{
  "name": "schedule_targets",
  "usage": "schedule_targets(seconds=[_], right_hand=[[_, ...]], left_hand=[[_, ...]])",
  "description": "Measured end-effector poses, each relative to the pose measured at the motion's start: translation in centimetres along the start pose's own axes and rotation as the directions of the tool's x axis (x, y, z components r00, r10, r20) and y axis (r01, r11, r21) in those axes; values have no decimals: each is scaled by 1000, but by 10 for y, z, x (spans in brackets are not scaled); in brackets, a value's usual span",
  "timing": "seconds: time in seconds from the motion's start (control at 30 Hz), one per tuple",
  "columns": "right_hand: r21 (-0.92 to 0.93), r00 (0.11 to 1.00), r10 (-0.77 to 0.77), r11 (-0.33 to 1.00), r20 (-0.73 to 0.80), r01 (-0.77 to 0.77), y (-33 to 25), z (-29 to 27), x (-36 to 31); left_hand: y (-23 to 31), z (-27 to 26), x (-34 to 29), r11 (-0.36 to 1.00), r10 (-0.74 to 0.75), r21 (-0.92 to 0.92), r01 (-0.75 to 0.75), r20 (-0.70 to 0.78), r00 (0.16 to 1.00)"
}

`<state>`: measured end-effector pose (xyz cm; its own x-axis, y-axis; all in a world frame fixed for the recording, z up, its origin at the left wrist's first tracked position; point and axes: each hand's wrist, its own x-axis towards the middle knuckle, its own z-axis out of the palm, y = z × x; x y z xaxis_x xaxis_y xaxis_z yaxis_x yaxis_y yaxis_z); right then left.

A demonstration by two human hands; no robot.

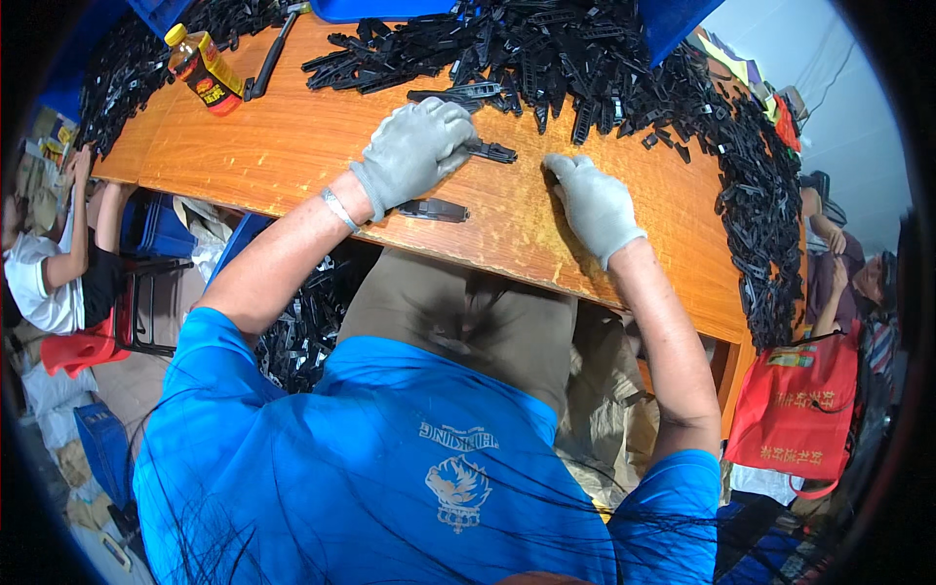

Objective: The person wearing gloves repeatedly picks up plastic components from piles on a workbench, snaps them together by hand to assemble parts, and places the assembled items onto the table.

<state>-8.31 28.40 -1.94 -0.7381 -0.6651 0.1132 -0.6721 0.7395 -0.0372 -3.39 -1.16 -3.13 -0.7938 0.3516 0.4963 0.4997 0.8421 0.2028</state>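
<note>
My left hand [417, 146], in a grey glove, is closed on a black plastic part [495, 152] whose end sticks out to the right past the fingers. Just below that wrist, near the table's front edge, lies another flat black plastic piece [435, 210]. To the right, my gloved right hand [591, 203] hovers low over the wooden table [526, 229] with its fingers curled together. Whatever it may hold is hidden under the fingers. Beyond the left hand, a long black part [458, 95] lies at the edge of a large heap of black plastic parts [507, 49].
A bottle with a yellow cap [203, 68] stands at the far left beside a black-handled hammer [273, 57]. More black parts [765, 224] pile along the right edge. Blue bins [673, 24] sit at the back. A red bag [795, 409] hangs right; other people sit at both sides.
</note>
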Motion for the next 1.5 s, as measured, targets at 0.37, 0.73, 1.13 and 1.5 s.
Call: schedule_targets(seconds=[0.37,0.73,1.13,1.5], right_hand=[[456,988,94,889,-124,-27,-38,-8,23],[392,975,-39,911,-219,125,-34,18,41],[524,954,-58,825,-295,212,3,14,23],[-80,946,267,955,-185,-286,171,2,24]], left_hand=[[-2,13,-10,981,-151,-117,155,42,988],[5,15,-10,968,-176,-180,178,26,984],[-11,-16,-8,959,-213,-201,200,-41,976],[-21,11,8,957,-291,2,291,-6,957]])
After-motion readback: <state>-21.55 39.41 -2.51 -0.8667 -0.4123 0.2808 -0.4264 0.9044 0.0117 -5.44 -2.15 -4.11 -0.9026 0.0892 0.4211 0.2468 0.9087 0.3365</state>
